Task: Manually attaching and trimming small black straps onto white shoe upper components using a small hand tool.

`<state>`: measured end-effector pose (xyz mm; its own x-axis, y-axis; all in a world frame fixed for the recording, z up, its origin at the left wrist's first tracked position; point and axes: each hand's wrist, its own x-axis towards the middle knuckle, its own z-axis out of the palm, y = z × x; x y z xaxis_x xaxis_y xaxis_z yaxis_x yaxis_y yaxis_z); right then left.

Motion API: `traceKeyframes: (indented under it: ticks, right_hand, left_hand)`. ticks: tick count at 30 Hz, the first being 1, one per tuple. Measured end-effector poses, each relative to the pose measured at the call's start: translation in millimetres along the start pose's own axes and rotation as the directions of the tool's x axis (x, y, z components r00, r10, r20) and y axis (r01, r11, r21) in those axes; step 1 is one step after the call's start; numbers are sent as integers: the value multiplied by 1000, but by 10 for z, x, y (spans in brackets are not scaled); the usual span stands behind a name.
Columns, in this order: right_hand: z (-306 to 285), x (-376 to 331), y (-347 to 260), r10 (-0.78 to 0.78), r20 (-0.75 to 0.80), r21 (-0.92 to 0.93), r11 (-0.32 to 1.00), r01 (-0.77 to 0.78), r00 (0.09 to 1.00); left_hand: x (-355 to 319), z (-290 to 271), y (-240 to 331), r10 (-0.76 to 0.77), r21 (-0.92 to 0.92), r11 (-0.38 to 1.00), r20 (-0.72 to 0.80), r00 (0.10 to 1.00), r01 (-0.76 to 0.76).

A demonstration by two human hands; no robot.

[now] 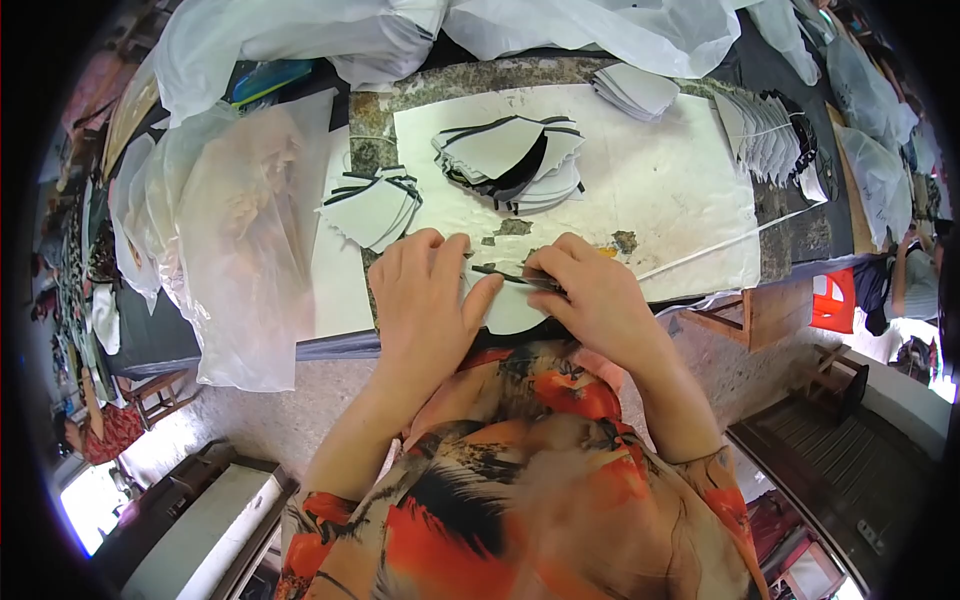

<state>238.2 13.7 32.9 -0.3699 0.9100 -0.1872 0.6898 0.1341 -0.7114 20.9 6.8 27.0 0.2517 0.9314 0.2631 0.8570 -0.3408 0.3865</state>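
Observation:
A white cut piece (512, 310) with a black strip along its upper edge lies at the near edge of the work board. My left hand (425, 290) rests flat on its left side, fingers stretched out and thumb on the piece. At its right, my right hand (592, 300) is closed, fingertips pinching the black-edged border. The fingers partly hide what is in the pinch. Just beyond the hands sits a heap of similar white pieces with black edging (510, 160). A smaller fanned pile (372, 208) lies beyond my left fingers.
A worn white sheet (690, 200) covers the board. Plain white pieces (635, 92) are stacked at the far edge, with a tied bundle (765, 138) to the right. Plastic bags (240, 240) lie left, others at the back. A white cord (730, 240) crosses the right side.

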Motion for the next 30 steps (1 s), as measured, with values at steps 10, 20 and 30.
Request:
traceKeyframes:
  ticks: [10, 20, 30]
  right_hand:
    - [-66, -6, 130, -43, 12, 151, 988, 41, 999]
    - [-228, 127, 121, -129, 169, 311, 948, 71, 977]
    - [-393, 107, 85, -404, -1, 248, 886, 391, 915]
  left_hand:
    - [270, -160, -64, -22, -347, 898, 577, 816, 270]
    - [448, -279, -241, 112, -572, 655, 719, 686, 494]
    - [759, -260, -261, 169, -435, 654, 881, 441, 618]
